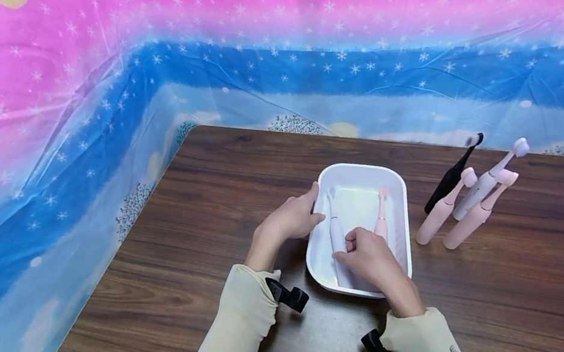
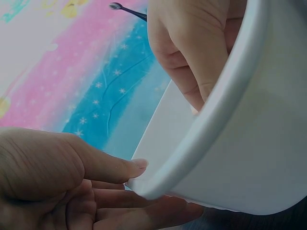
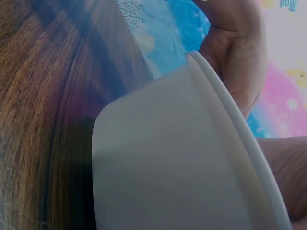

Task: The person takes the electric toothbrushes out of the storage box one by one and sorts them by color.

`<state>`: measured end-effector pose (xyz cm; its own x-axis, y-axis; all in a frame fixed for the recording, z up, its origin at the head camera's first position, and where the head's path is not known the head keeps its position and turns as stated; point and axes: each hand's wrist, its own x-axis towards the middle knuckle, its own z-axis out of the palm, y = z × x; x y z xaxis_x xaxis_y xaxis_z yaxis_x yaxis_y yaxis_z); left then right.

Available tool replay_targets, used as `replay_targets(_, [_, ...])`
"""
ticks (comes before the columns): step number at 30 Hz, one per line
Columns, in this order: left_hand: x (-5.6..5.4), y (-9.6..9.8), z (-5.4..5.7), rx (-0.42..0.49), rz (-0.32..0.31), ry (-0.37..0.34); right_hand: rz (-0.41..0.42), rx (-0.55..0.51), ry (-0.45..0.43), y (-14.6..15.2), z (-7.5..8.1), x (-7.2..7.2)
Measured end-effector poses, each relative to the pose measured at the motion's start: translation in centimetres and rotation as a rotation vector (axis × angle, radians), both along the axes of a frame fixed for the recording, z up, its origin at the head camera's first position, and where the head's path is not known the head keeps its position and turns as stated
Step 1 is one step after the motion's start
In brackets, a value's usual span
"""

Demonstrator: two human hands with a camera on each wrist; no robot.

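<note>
A white plastic bin [image 1: 405,243] sits on the table, with a white electric toothbrush [image 1: 337,233] and a pink electric toothbrush [image 1: 382,212] lying inside. My left hand [image 1: 294,213] holds the bin's left side; in the left wrist view the thumb [image 2: 139,165] hooks over the rim [image 2: 211,124] while the fingers stay outside. Reaching in over the near wall, my right hand [image 1: 370,259] has thumb and fingertips at the two sides of the white toothbrush's handle, pinching it. That hand covers the lower end of the pink toothbrush.
Right of the bin, several electric toothbrushes stand upright: a black one [image 1: 446,185], a white one [image 1: 476,193] and two pink ones, the nearer-left pink one [image 1: 435,222] close to the bin's wall. A patterned cloth [image 1: 254,68] hangs behind the wooden table [image 1: 201,200].
</note>
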<state>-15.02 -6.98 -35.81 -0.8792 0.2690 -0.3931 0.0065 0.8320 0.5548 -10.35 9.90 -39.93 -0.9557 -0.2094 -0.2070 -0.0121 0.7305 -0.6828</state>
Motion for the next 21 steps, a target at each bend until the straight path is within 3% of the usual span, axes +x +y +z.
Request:
replay_targets(6, [0.02, 0.00, 0.01, -0.002, -0.003, 0.008, -0.002, 0.024, 0.020, -0.17, -0.19, -0.19])
replay_targets(21, [0.02, -0.08, -0.04, 0.004, -0.007, 0.012, 0.002, -0.036, -0.046, 0.19, 0.00, -0.38])
